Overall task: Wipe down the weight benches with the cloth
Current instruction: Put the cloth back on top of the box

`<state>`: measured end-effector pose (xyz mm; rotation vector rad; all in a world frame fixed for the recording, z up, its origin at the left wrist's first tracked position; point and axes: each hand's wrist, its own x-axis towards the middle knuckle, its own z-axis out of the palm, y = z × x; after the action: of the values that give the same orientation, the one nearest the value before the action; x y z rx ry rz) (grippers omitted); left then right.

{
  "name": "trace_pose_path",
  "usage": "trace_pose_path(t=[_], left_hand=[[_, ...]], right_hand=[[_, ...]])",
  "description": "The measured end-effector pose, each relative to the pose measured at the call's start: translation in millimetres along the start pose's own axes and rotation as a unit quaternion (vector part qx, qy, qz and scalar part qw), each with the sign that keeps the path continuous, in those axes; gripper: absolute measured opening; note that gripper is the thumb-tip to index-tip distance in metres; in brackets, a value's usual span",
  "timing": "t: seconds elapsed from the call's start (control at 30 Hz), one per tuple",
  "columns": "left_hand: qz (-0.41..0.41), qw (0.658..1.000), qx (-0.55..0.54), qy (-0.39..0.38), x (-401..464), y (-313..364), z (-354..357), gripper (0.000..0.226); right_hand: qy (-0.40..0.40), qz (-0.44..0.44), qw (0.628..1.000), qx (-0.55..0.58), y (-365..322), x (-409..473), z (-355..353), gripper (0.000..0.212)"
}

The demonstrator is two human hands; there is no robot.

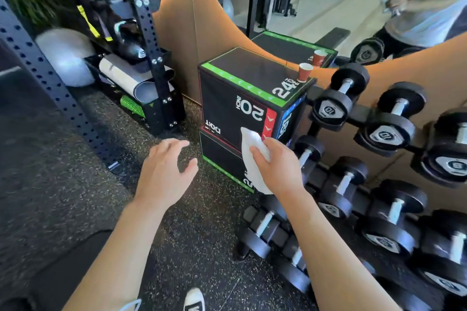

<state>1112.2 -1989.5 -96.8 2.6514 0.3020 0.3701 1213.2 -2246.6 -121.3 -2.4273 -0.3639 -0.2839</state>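
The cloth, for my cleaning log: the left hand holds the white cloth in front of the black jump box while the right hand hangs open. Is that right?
Not quite. The head view shows the hands reversed: the right hand grips the white cloth in front of the black jump box, while the left hand hangs open.

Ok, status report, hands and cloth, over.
Right hand grips white cloth, near stacked plyo boxes. Left hand open, holding nothing. No bench in view; paper cup on top box.
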Motion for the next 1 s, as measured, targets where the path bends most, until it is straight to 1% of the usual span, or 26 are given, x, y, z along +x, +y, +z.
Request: trace_pose_path(t=[0.07, 0.17, 0.23, 0.33, 0.5, 0.7, 0.83, 1.0], left_hand=[[0.011, 1.000, 0.001, -0.009, 33, -21, -3, 0.048], [0.026, 1.000, -0.005, -0.015, 80, -47, -9, 0.048], [0.033, 0.999, -0.009, -0.022, 103, -61, -10, 0.049], [0.038, 0.999, -0.024, -0.030, 129, -75, -7, 0.050], [0.040, 0.998, -0.041, -0.039, 172, -89, 7, 0.050], [0.072, 0.996, -0.035, -0.046, 248, -88, 30, 0.050], [0.091, 0.994, -0.022, -0.055, 317, -82, 57, 0.049], [0.101, 0.992, -0.020, -0.078, 407, -69, 90, 0.049]], right_hand=[[0.003, 0.012, 1.000, -0.009, -15, 25, 20, 0.036], [0.023, 0.021, 0.999, -0.009, -35, 60, 44, 0.043], [0.022, 0.026, 0.999, -0.013, -41, 79, 57, 0.044], [0.016, 0.036, 0.999, -0.021, -48, 105, 73, 0.042], [0.018, 0.018, 0.999, -0.023, -52, 148, 95, 0.038], [0.021, 0.029, 0.999, -0.022, -32, 219, 120, 0.035], [0.038, 0.038, 0.998, -0.014, -6, 280, 139, 0.035], [0.034, 0.071, 0.997, -0.019, 30, 364, 156, 0.036]])
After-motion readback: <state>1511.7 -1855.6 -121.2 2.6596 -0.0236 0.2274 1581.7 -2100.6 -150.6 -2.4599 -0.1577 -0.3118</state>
